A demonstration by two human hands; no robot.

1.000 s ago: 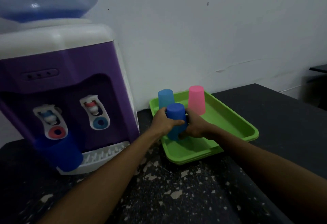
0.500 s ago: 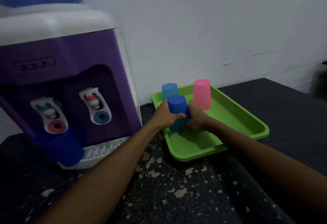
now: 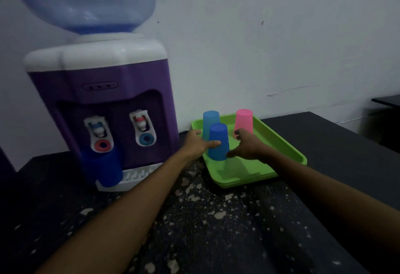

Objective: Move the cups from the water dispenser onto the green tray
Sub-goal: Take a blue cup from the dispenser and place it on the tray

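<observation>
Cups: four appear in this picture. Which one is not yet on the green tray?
The dark blue cup on the water dispenser grille, under its left tap. The others stand upside down on the green tray.

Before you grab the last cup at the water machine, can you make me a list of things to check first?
1. Dark blue cup stands upside down on the green tray: ok.
2. Left hand off that cup: not ok, thumb touches it.
3. Right hand off that cup: cannot tell, its fingers are very close.
4. Light blue cup and pink cup upside down on the tray: ok.
5. Free room left on the tray: ok, near end is bare.
6. Last blue cup waits at the water dispenser: ok.
</observation>
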